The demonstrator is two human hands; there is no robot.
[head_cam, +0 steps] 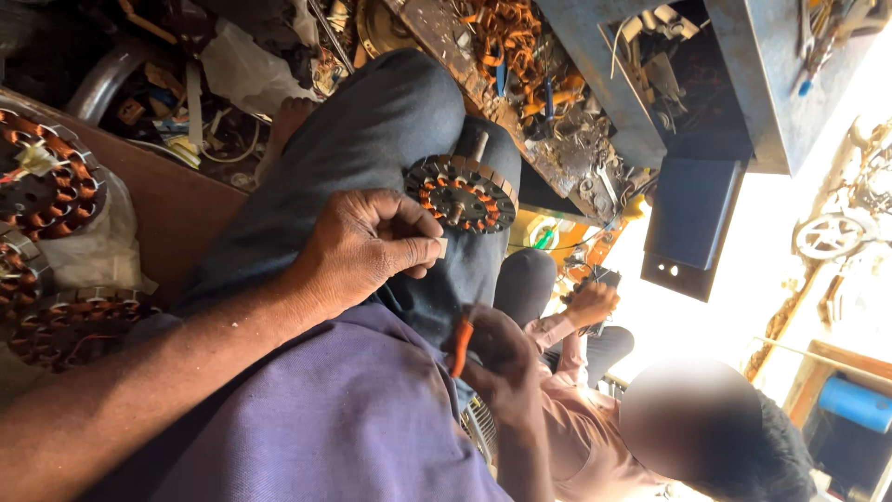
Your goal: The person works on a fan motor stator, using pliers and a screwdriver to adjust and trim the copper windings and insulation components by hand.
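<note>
Here, fingers (423,249) pinch paper strip (442,247) | stator (462,194) just beyond, apart

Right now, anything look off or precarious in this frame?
Yes: the round copper-wound motor stator rests loose on the person's knee in dark trousers, neither hand steadying it. The left hand pinches a small pale scrap; the right hand grips an orange-handled tool. The blue metal workbench is heaped with copper wire scraps.

Motor-repair workshop: wound fan stators (462,193) lie about, copper wire scrap (506,42) and hand tools (604,181) cover the cluttered metal workbench (595,56).
</note>
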